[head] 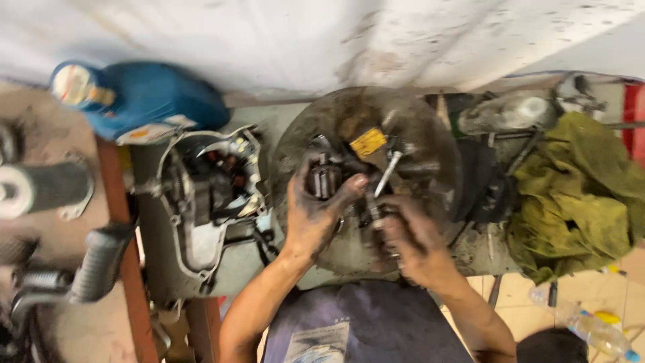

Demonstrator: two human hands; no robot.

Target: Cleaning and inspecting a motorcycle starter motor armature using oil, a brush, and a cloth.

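A round, grimy metal pan (349,114) sits in the middle of the bench and holds oily engine parts: a ribbed gear (324,180), a slim metal shaft (388,173) and a yellow tag (368,142). Left of it lies an open engine case (195,202), with dark parts and wires inside. Right of the pan is a crumpled olive rag (578,195). A blue jug (148,97) lies on its side at the back left, cap pointing left. A clear plastic bottle (591,328) lies on the floor at the lower right.

Both hands are inside the pan, close together. The left hand (316,215) is partly curled, its fingers wrapped over the gear from below and its thumb reaching right toward the shaft. The right hand (410,238) is closed round a small part just right of it; motion blur hides what it grips. The shaft lies above and between the hands, its long axis tilted, upper end pointing up and to the right.
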